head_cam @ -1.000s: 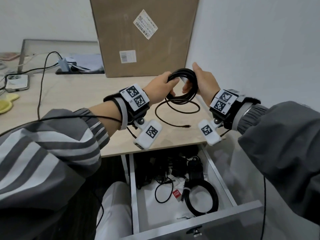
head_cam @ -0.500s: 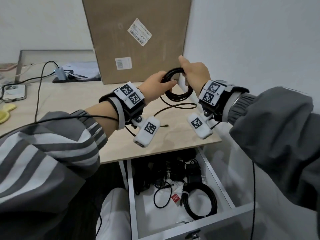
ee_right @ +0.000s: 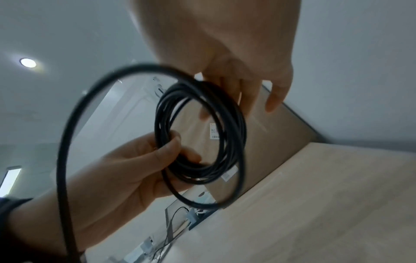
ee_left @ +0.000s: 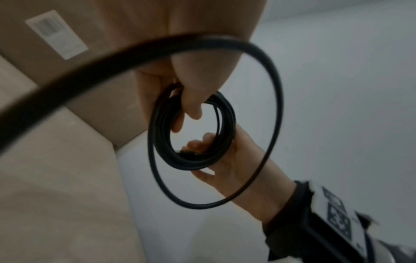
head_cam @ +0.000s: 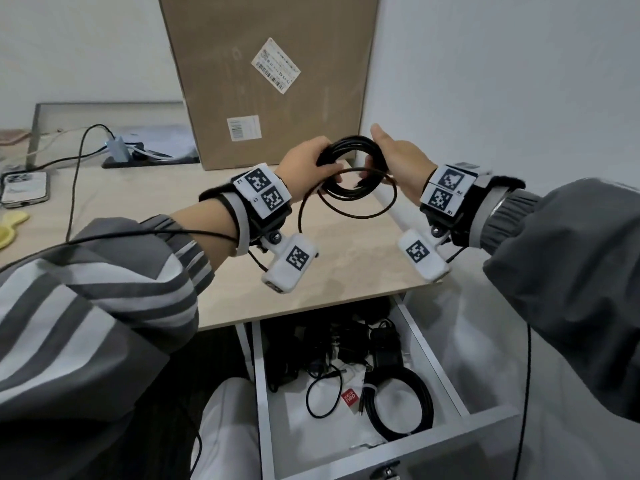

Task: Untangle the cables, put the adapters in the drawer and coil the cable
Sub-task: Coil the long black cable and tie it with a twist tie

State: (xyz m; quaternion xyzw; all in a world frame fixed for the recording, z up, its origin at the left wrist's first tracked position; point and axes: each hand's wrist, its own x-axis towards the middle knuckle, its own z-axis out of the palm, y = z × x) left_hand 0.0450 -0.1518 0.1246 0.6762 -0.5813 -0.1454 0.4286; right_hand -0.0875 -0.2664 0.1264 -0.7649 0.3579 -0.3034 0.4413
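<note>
Head view, black cable (head_cam: pixel 353 188) coil between both hands

Two hands, the left (head_cam: pixel 304 161) and the right (head_cam: pixel 401 164), one black cable coil (head_cam: pixel 353 168) between them, another coil (head_cam: pixel 398 403) in one open drawer (head_cam: pixel 446 379), one cardboard box (head_cam: pixel 270 77), one phone (head_cam: pixel 24 187).

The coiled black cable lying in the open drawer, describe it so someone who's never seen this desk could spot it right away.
Below the front edge of the wooden desk a white drawer stands pulled open. At its back lie dark adapters; nearer the front right lies the coiled cable. Unlike the thin loose wire to its left, it is a thick black ring of several turns, bound by a pale tie.
</note>
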